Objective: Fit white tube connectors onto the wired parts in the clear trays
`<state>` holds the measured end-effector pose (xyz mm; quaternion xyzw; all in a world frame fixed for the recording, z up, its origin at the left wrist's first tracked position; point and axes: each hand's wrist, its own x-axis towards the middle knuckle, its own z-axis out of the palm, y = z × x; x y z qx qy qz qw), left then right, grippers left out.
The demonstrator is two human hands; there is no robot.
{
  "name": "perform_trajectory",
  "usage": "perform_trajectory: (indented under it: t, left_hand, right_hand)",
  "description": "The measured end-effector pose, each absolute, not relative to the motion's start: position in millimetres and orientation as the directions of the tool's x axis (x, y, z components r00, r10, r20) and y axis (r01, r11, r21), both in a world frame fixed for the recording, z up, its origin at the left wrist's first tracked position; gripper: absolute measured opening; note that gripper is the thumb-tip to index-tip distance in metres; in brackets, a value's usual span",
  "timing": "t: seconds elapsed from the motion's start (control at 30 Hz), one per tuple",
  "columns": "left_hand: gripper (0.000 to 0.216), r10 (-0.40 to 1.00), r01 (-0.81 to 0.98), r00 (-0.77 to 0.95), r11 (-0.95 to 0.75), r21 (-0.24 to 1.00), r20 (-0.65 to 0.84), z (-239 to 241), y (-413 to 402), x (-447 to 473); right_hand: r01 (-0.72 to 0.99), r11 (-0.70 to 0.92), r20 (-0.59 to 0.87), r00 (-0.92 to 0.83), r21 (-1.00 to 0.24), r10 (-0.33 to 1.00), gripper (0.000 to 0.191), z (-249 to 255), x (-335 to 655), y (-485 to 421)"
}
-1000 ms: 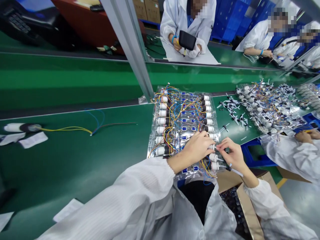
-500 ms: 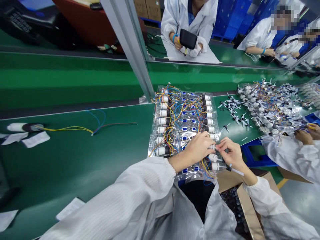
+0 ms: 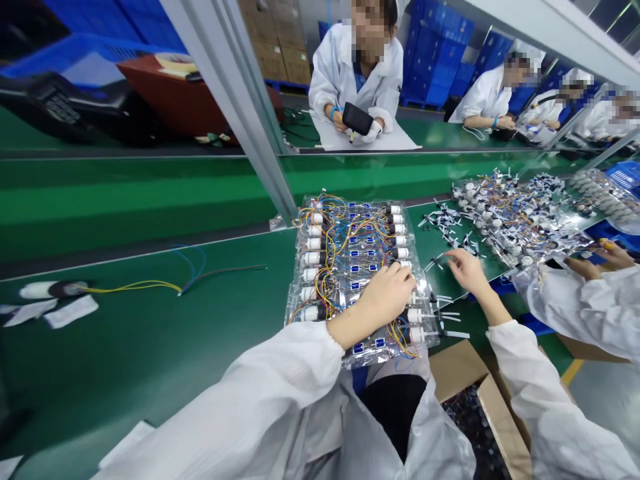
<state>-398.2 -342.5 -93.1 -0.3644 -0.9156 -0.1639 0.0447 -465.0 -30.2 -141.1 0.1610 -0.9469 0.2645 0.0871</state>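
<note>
A clear plastic tray (image 3: 300, 283) lies on the green bench, holding two rows of small white cylinders with coloured wires. My left hand (image 3: 387, 297) rests on the tray's near right part, fingers curled over a white cylinder (image 3: 414, 315) there. My right hand (image 3: 463, 267) is out to the right of the tray, fingers reaching towards scattered small white and black pieces (image 3: 450, 230) on the bench; whether it holds one I cannot tell.
A grey metal post (image 3: 240, 100) rises behind the tray. A loose cylinder with long wires (image 3: 50, 289) and paper slips lie far left. A co-worker's sleeves (image 3: 575, 300) and a heap of wired parts (image 3: 515, 220) are at right. An open cardboard box (image 3: 475, 393) sits below.
My right hand has left the cylinder beside my left hand and moved up and right towards the scattered small pieces. The view has tilted upward a little.
</note>
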Motion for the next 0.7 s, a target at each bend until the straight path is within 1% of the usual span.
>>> perform_trajectory:
  t: [0.07, 0.1, 0.17, 0.2, 0.23, 0.27, 0.3, 0.33, 0.37, 0.4, 0.43, 0.5, 0.57, 0.63, 0.7]
  left_hand:
    - [0.025, 0.688, 0.713, -0.701, 0.67, 0.206, 0.187, -94.3, -341.7, -406.3]
    - [0.024, 0.703, 0.727, -0.687, 0.659, 0.195, 0.185, -95.7, -342.4, -410.1]
    - [0.023, 0.723, 0.746, -0.665, 0.635, 0.201, 0.187, -99.0, -345.1, -416.0]
    - [0.023, 0.725, 0.749, -0.662, 0.628, 0.211, 0.189, -100.4, -346.9, -418.0]
    - [0.024, 0.721, 0.745, -0.666, 0.628, 0.224, 0.192, -101.3, -348.6, -419.5]
    - [0.024, 0.713, 0.738, -0.673, 0.631, 0.24, 0.194, -101.9, -350.2, -420.6]
    - [0.024, 0.707, 0.732, -0.679, 0.631, 0.258, 0.196, -102.3, -351.6, -421.4]
    - [0.025, 0.704, 0.728, -0.682, 0.627, 0.279, 0.199, -102.5, -352.8, -422.1]
    - [0.025, 0.701, 0.724, -0.684, 0.618, 0.306, 0.202, -102.8, -353.9, -422.9]
    - [0.025, 0.7, 0.721, -0.684, 0.605, 0.338, 0.206, -103.4, -354.8, -423.7]
    - [0.026, 0.698, 0.716, -0.684, 0.589, 0.374, 0.211, -104.3, -355.5, -424.6]
    - [0.028, 0.688, 0.698, -0.692, 0.562, 0.443, 0.219, -106.8, -356.6, -426.1]
    - [0.029, 0.67, 0.675, -0.708, 0.55, 0.493, 0.222, -109.0, -357.3, -426.7]
    - [0.028, 0.653, 0.66, -0.721, 0.545, 0.517, 0.231, -109.7, -357.9, -426.0]
    - [0.027, 0.631, 0.648, -0.734, 0.54, 0.537, 0.251, -108.9, -358.9, -424.3]
  right_hand:
    - [-0.487, 0.795, 0.228, -0.873, -0.362, -0.431, 0.032, -147.7, -478.2, -28.5]
    - [-0.525, 0.787, 0.203, -0.851, -0.325, -0.484, 0.034, -148.6, -482.2, -29.4]
    - [-0.535, 0.789, 0.15, -0.844, -0.301, -0.515, 0.03, -145.8, -485.6, -32.3]
    - [-0.517, 0.796, 0.144, -0.855, -0.316, -0.498, 0.026, -142.2, -484.9, -34.0]
    - [-0.484, 0.8, 0.158, -0.874, -0.355, -0.459, 0.021, -137.2, -482.5, -36.2]
    - [-0.438, 0.79, 0.186, -0.899, -0.429, -0.397, 0.016, -131.1, -478.5, -39.3]
    - [-0.383, 0.749, 0.21, -0.923, -0.54, -0.321, 0.014, -124.2, -472.9, -43.5]
    - [-0.324, 0.67, 0.215, -0.946, -0.668, -0.243, 0.016, -116.8, -465.9, -49.4]
    - [-0.262, 0.557, 0.191, -0.964, -0.788, -0.184, 0.019, -109.3, -457.7, -57.0]
    - [-0.199, 0.428, 0.146, -0.977, -0.882, -0.154, 0.022, -102.2, -448.8, -66.0]
    - [-0.139, 0.309, 0.095, -0.983, -0.941, -0.155, 0.023, -96.1, -439.7, -76.2]
    - [-0.042, 0.158, 0.011, -0.98, -0.987, -0.197, 0.023, -88.0, -423.2, -97.7]
    - [0.011, 0.094, -0.031, -0.976, -0.995, -0.217, 0.025, -87.0, -411.6, -116.6]
    - [0.02, 0.07, -0.033, -0.98, -0.997, -0.194, 0.028, -91.9, -405.0, -129.4]
    - [-0.022, 0.103, 0.008, -0.991, -0.994, -0.13, 0.029, -99.9, -401.7, -135.8]
